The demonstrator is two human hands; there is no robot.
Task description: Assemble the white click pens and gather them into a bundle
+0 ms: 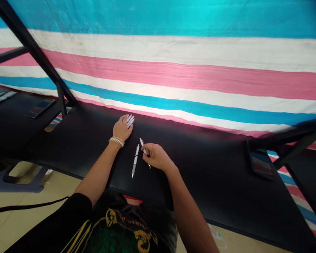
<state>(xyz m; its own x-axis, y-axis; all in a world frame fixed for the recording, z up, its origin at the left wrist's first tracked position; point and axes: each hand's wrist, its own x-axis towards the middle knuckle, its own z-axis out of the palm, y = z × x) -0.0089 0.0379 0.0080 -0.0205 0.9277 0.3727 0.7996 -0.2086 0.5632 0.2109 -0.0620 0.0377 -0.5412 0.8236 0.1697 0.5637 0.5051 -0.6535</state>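
My left hand [122,128], with a beaded bracelet at the wrist, is closed around several white pens [131,120] bunched together near the back of the black table. The palm hides part of the bunch. My right hand [155,154] pinches a white pen [142,142] between thumb and fingers, its tip pointing toward the front edge. Just left of that hand, another white pen [135,161] with a grey grip lies on the tabletop, touched by neither hand.
A black table [205,182] spans the view. A phone [260,163] lies at the right and another phone [40,107] at the left, beyond black metal struts [46,65]. More pens [2,98] lie far left. A striped sheet [173,77] hangs behind. A grey stool [21,177] stands below.
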